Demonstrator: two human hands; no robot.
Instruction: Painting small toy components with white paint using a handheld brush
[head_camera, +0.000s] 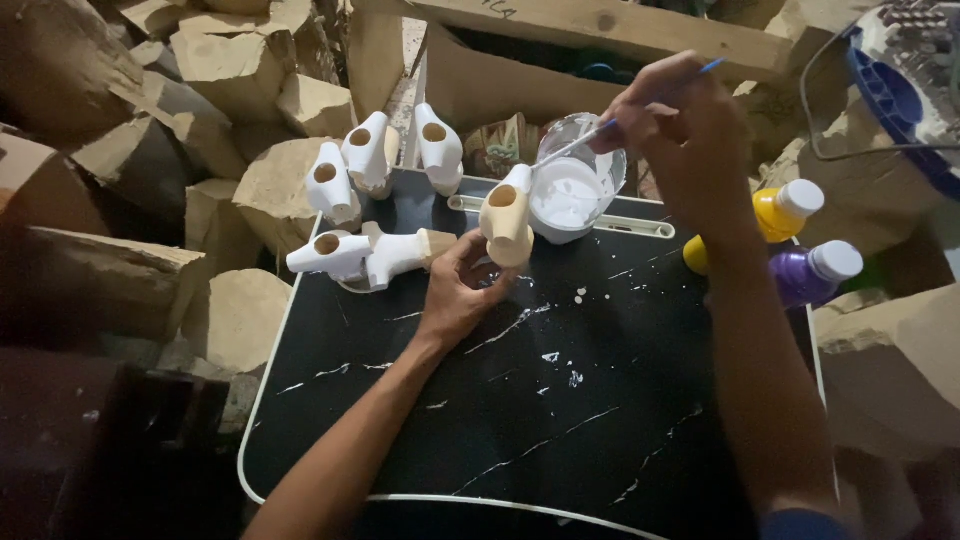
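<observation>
Black surface: a black marble-patterned tabletop with a white rim (560, 420) filled the centre and bottom of the frame, flecked with white paint drips.
Left hand: the left hand (462, 290), centre of the frame, was closed around the base of a small wooden figure, half tan and half painted white, with a round hole in its side (507, 212), held upright just above the tabletop.
Right hand: the right hand (680, 130), upper right of centre, pinched a thin paintbrush with a blue handle (590, 135), fingers closed on it; its tip reached toward the figure's white top.
Paint cup: a clear plastic cup of white paint (572, 190) sat just behind the held figure, on the tabletop's far edge.
Finished pieces: four white-painted wooden figures (370, 200) stood or lay grouped at the table's upper left corner, near the left hand.
Bottles: a yellow paint bottle with a white cap (775, 215) and a purple one (810, 275) lay at the right edge.
Surroundings: rough pale wood blocks (230, 60) were piled across the upper left.
</observation>
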